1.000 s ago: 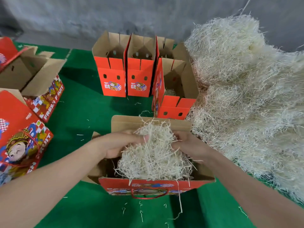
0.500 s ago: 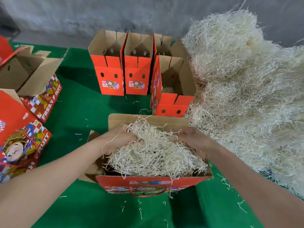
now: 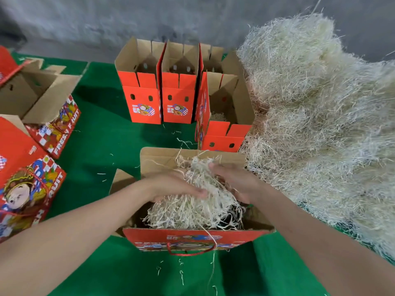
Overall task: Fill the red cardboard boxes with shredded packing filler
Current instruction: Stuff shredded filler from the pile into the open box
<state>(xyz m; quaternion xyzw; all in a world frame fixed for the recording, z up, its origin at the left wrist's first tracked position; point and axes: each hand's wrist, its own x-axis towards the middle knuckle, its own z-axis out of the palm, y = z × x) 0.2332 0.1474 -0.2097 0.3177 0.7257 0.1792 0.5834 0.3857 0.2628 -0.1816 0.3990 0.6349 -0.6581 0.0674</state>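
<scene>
An open red cardboard box (image 3: pixel 192 239) with a red cord handle stands right in front of me on the green cloth. A clump of pale shredded filler (image 3: pixel 192 210) sits in it and rises above the rim. My left hand (image 3: pixel 173 185) presses on the clump from the left, fingers curled into the strands. My right hand (image 3: pixel 237 182) holds the clump from the right. A big heap of the same filler (image 3: pixel 316 116) lies to the right.
Three open red boxes (image 3: pixel 142 99) stand upright at the back; a fourth (image 3: pixel 224 135), nearer, holds a little filler. More red printed boxes (image 3: pixel 27 189) lie at the left. The green cloth (image 3: pixel 102 142) carries stray strands. A grey wall is behind.
The spread-out filler has been gathered into a narrower clump. Both hands have moved inward toward the box's middle, closing on it.
</scene>
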